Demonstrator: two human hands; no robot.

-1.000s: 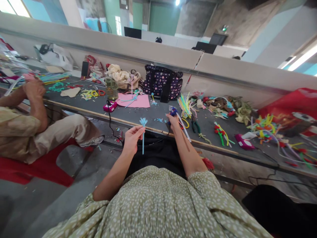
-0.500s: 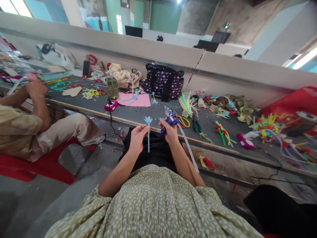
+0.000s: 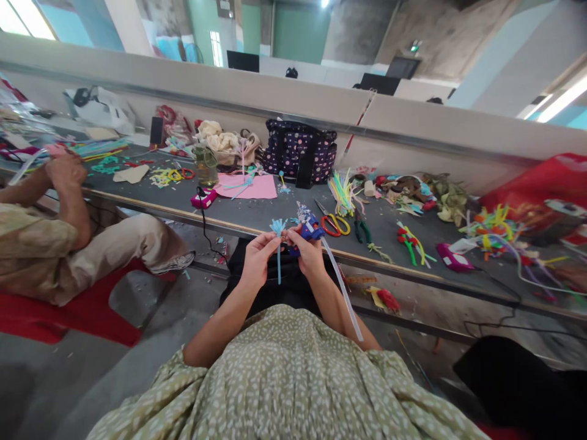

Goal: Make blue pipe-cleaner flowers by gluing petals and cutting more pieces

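Between the thumb and fingers of my left hand is a light-blue pipe-cleaner flower, its fringed head upward and its thin stem hanging below. My right hand is closed on a blue glue gun. A long translucent glue stick trails from the gun toward my right forearm. The right thumb and fingertips come up close against the flower just under its head; whether they pinch it I cannot tell. Small light-blue pieces lie on the table edge behind the flower.
On the dark table lie red-and-yellow scissors, green-handled pliers, a bundle of pipe cleaners, a pink sheet and a magenta box. A polka-dot bag stands behind. To the left sits a co-worker.
My right hand has moved left with the glue gun, bringing its fingertips up to the flower. My left hand still holds the flower, nearly in place. The view has shifted slightly.
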